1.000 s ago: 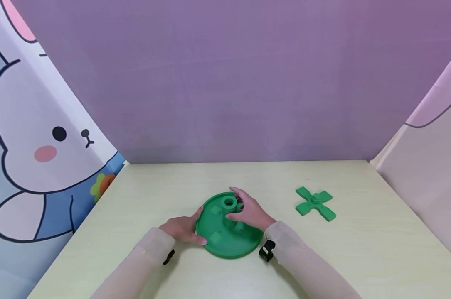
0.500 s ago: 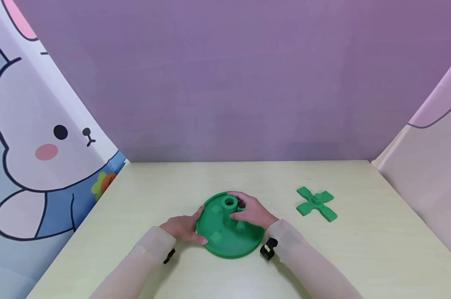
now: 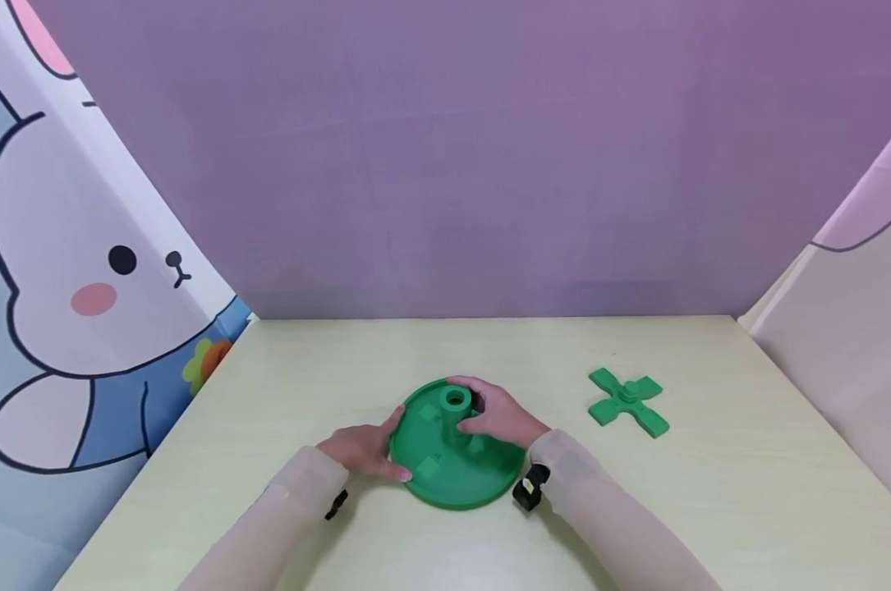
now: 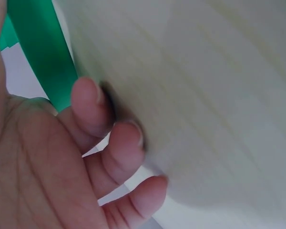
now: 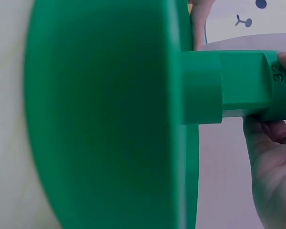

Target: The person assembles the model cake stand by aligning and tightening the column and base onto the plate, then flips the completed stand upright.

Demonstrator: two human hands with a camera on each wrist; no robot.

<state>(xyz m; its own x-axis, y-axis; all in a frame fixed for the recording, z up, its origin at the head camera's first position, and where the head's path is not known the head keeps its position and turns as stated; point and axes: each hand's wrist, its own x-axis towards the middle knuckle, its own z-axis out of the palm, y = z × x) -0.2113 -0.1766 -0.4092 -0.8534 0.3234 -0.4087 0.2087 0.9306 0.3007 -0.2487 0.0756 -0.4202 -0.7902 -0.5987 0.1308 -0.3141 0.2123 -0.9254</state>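
A round green base (image 3: 452, 492) with a raised rim lies on the table. From it stands an upright green tube (image 3: 456, 402) with a round opening on top. In the head view my left hand (image 3: 364, 451) holds the base's left rim, its thumb and index finger spread along the edge; other fingertips (image 4: 126, 138) rest close to the tabletop. My right hand (image 3: 500, 414) grips the tube's upper part from the right, hiding that side. Dark markings show on the tube (image 5: 245, 78) in the right wrist view, above the base's rim (image 5: 174, 143).
A green cross-shaped piece (image 3: 628, 398) with a round hub lies on the table (image 3: 711, 476) to the right. Behind the table rises a purple backdrop (image 3: 489, 164). A cartoon-printed cloth (image 3: 90, 246) hangs at the left, and another light cloth (image 3: 851, 353) at the right.
My right hand's fingers have drawn in around the tube, the index finger lower and nearer to it than a second ago. My left hand and the base look the same.
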